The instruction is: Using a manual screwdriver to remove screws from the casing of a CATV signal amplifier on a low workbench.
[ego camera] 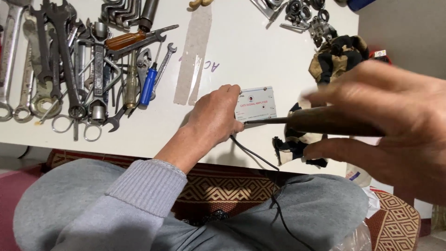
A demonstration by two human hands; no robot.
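Two hands work at the near edge of a white tabletop. The left hand is closed around the left end of a small grey amplifier box, pressing it flat on the tabletop; a thin black cable runs from under this hand down over the person's grey-trousered lap. The right hand, close to the camera and blurred, grips the dark handle of a screwdriver, whose thin shaft points left with its tip at the box's lower front edge. A black and tan rag lies just right of the box. Well to the left sits a heap of wrenches, with a blue-handled screwdriver beside it.
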